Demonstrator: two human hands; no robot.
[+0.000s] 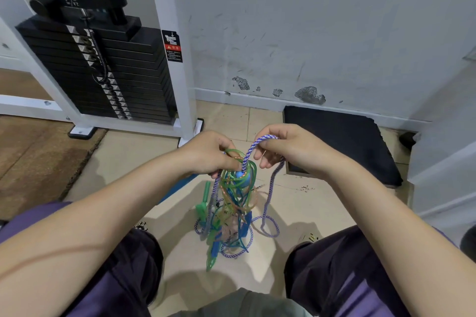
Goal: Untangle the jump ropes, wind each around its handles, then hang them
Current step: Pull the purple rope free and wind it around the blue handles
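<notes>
The tangled jump ropes [231, 203] hang between the knees, their lower loops and handles — green, blue — trailing on the tiled floor [296, 203]. The left hand [206, 153] grips the green loops at the top of the knot; the right hand [286, 147] pinches the purple-and-white braided rope [253, 148], arching between both hands.

Both hands hold a tangle of jump ropes [231, 203] above the tiled floor [296, 203]. The left hand [208, 154] grips the top of the bunch, green loops at its fingers. The right hand [288, 148] pinches a purple-and-white braided rope [253, 148] arching between the hands. Green and blue handles hang low, rope ends touching the floor. A black weight stack [103, 67] stands at the floor's far left, a dark mat [342, 141] at the far right.
</notes>
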